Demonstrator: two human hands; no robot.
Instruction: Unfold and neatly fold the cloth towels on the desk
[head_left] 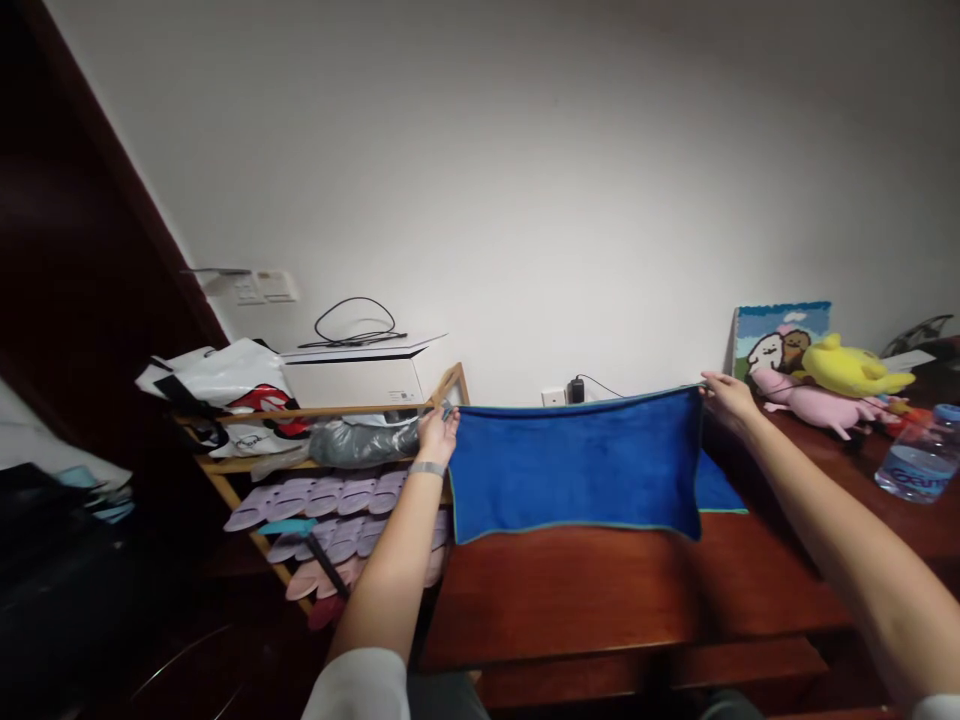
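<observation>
Left hand (438,436), right hand (729,396): fingers pinched closed on upper corners of blue cloth (577,468), stretched over table (570,595). Weak pinch could drop corner; swing right could nudge pink plush (814,406).

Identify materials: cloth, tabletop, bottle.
Blue cloth: probably microfibre or fleece, matte; soft sag, stitched green edge.
Tabletop: likely wood, glossy reddish-brown finish; faint grain, soft sheen.
Bottle: clear, shiny, likely plastic; see-through wall, blue cap.
</observation>
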